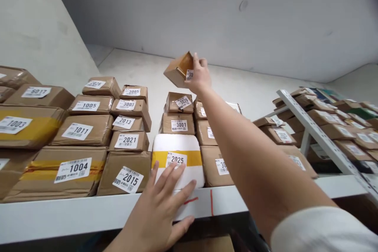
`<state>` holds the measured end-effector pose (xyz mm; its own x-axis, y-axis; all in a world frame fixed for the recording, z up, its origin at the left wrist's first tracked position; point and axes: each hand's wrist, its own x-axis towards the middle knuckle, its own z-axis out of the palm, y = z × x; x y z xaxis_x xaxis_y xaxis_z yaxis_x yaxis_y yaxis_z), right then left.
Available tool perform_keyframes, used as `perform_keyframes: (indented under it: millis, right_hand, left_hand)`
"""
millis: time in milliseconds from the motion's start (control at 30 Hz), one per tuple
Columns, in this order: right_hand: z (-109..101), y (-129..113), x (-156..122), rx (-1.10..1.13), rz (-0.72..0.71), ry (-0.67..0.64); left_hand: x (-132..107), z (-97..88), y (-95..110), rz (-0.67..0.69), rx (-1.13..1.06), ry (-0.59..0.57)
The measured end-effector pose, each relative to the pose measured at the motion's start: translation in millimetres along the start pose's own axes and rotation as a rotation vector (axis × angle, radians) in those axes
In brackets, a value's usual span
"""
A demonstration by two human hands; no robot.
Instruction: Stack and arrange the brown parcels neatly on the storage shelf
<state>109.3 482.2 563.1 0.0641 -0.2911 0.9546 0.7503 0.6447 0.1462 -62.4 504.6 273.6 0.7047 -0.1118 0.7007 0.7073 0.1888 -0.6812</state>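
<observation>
- Right hand (201, 73): up high, grip closed around a small carton (175, 71), fingers and thumb on its right side.
- Carton location: in the air above the middle stack, tilted, clear of the boxes below. Its label reads "30" — the rest is behind the hand.
- Left hand (165, 201): grip wide, fingers spread over the lower front of the white box (191, 141), thumb lower, in front of the shelf edge. Nothing clasped.
- White box: on the shelf (88, 217), yellow tape band around it, label 2025.
- On top of the white box: box 3001 (164, 124), then box 3026 (171, 104) — held carton is above that one, gap between.
- Left of the white box: column with box 2015 (106, 173) at the bottom, box 3005 (144, 94) on top.
- Right of it: another stack, partly behind the right forearm.
- Shelf edge: red marks (211, 202) just right of the left hand.
</observation>
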Motion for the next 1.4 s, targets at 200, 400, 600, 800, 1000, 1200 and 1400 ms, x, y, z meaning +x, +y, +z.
perform_keyframes:
  millis: [200, 400, 600, 800, 1000, 1200, 1400]
  right_hand:
    - [28, -4, 16, -0.18, -0.089, -0.325]
    - [22, 0, 27, -0.285, -0.018, -0.495]
    - [15, -2, 29, -0.372, -0.109, -0.51]
    - [5, -13, 38, -0.38, -0.179, -0.576]
    - [0, -24, 33, -0.345, -0.24, -0.593]
    - [3, -19, 32, -0.208, -0.157, -0.585]
    - [18, -10, 25, -0.253, -0.271, -0.442]
  left_hand:
    - [4, 3.8, -2, -0.056, -0.037, 0.047]
    - [5, 5.2, 0, -0.09, -0.119, 0.055]
    - [4, 4.9, 1, -0.116, -0.188, 0.017]
    - [4, 6.4, 1, -0.124, -0.216, 0.022]
    - [3, 7.2, 2, -0.129, -0.216, 0.039]
    - [2, 7.6, 1, -0.124, -0.195, 0.042]
    - [2, 8.7, 3, -0.127, -0.17, 0.051]
